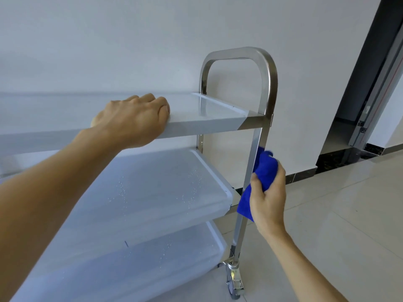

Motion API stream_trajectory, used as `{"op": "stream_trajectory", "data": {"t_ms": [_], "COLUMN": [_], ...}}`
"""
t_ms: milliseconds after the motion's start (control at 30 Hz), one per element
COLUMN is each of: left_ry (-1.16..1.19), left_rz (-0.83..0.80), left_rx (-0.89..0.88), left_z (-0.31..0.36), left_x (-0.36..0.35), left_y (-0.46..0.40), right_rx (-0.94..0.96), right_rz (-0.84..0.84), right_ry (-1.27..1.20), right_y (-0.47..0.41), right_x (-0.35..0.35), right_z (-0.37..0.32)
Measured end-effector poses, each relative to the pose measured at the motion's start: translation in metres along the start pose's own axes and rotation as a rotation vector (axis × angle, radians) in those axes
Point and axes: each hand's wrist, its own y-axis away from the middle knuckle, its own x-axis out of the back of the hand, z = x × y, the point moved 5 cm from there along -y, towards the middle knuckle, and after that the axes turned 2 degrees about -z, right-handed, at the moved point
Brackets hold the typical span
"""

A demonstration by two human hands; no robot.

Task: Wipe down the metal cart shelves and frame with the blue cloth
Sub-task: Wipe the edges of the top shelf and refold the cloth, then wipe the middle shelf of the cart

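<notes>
A: So, which part of the wipe-down is under way?

B: The frame, I'd say. The right hand (269, 197) has its fingers (257, 186) curled round the bunched blue cloth (262, 171) and presses it against the near upright post (254, 162), between the top shelf (196, 123) and the middle shelf (174, 192).

A: And the left hand (133, 120)?

B: Its fingers are folded over the front edge of the top shelf, gripping it, likely to steady the cart.

A: What does the next move call for?

B: Probably sliding the cloth along the post, either below the fingers toward the caster (234, 280) or above them toward the curved handle (239, 53), while keeping the cloth wrapped on the metal.

A: Anything sitting in the shelf trays?

B: Nothing solid. The middle shelf, just left of the cloth-holding fingers, carries scattered water droplets; the bottom shelf (152, 258) shows a few too. Those look unwiped yet.
</notes>
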Motion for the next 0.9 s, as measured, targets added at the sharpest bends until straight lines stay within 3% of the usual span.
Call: {"op": "stream_trajectory", "data": {"t_ms": [67, 133, 200, 267, 333, 433, 533, 600, 700, 900], "left_ry": [-0.004, -0.008, -0.005, -0.002, -0.003, -0.034, 0.013, 0.111, 0.119, 0.149], "left_rz": [0.002, -0.009, -0.025, -0.04, -0.042, 0.045, 0.42, 0.524, 0.351, -0.211], "left_rx": [0.003, 0.007, 0.012, 0.018, 0.027, -0.007, -0.311, -0.503, -0.525, 0.117], "left_z": [0.0, -0.002, -0.003, -0.002, -0.002, 0.003, 0.015, 0.017, 0.002, -0.092], "left_x": [0.0, -0.001, -0.002, -0.002, -0.003, 0.004, 0.02, 0.017, -0.035, -0.157], "left_y": [0.0, -0.001, 0.0, 0.001, 0.0, 0.004, 0.031, 0.062, 0.109, 0.168], "right_rx": [0.258, 0.382, 0.288, 0.043, -0.086, -0.107, -0.165, -0.171, -0.236, -0.348], "right_rz": [-0.096, -0.363, -0.745, -0.991, -1.04, -0.949, -0.963, -0.976, -0.988, -1.129], "right_ry": [0.153, 0.4, 0.73, 0.864, 0.828, 0.779, 0.751, 0.721, 0.711, 0.664], "right_y": [0.008, 0.019, 0.032, 0.04, 0.038, 0.036, 0.037, 0.033, 0.03, 0.024], "right_x": [-0.017, -0.046, -0.077, -0.09, -0.098, -0.1, -0.101, -0.103, -0.101, -0.099], "right_z": [-0.018, -0.013, 0.014, 0.04, 0.051, 0.058, 0.061, 0.062, 0.069, 0.071]}}
